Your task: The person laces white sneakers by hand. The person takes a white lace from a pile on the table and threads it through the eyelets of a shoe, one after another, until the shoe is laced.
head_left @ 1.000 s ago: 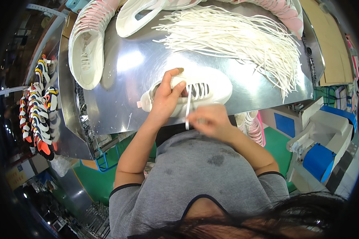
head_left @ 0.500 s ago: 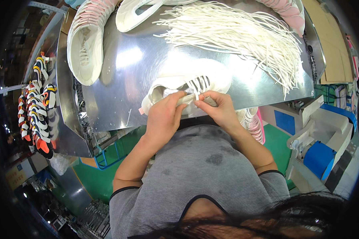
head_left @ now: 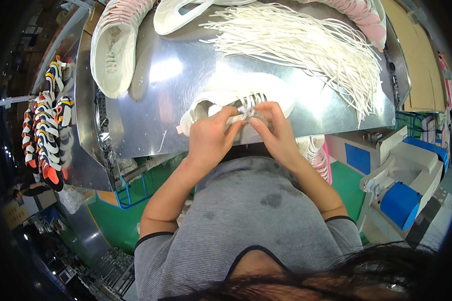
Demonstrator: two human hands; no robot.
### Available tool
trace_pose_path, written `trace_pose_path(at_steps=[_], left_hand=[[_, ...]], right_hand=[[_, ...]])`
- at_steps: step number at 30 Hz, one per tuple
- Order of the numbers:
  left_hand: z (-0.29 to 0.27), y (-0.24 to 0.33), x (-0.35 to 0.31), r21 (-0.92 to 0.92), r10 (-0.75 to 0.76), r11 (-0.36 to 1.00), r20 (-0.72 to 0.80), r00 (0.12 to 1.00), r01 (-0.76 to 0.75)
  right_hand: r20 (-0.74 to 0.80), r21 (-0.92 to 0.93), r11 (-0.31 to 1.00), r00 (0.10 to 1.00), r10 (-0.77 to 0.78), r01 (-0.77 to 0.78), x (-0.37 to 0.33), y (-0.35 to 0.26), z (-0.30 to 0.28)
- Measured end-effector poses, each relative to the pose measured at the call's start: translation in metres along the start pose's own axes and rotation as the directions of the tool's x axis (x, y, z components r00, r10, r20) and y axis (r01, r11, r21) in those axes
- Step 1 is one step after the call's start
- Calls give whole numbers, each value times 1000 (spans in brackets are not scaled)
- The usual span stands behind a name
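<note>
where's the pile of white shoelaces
In the head view, the white shoelaces lie on the far right side of the metal table, between the white sneaker and the pink-and-white shoe row.

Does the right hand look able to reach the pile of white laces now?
Probably yes: past the white shoe, only metal tabletop seems to lie between the right hand and the pile of white laces, though that hand is busy at the shoe.
</note>
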State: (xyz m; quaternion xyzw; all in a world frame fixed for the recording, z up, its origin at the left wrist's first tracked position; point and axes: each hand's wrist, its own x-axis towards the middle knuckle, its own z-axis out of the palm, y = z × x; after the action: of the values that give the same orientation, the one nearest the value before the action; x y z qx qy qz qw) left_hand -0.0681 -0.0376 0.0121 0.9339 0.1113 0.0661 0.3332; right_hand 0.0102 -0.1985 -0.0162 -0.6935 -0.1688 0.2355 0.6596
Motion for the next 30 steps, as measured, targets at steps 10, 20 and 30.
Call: trace_pose_path(at_steps=[10, 20, 30], left_hand=[[6, -7, -1, 15, 142, 990, -48, 989, -142], [6, -8, -5, -28, 283, 959, 34, 959, -282], [-41, -20, 20, -446, 40, 821, 666, 745, 355]], right_hand=[[145, -249, 969, 989, 44, -6, -13, 4, -20], [163, -424, 905, 980, 112, -32, 7, 1, 3], [273, -296, 932, 954, -127, 209, 19, -15, -29]])
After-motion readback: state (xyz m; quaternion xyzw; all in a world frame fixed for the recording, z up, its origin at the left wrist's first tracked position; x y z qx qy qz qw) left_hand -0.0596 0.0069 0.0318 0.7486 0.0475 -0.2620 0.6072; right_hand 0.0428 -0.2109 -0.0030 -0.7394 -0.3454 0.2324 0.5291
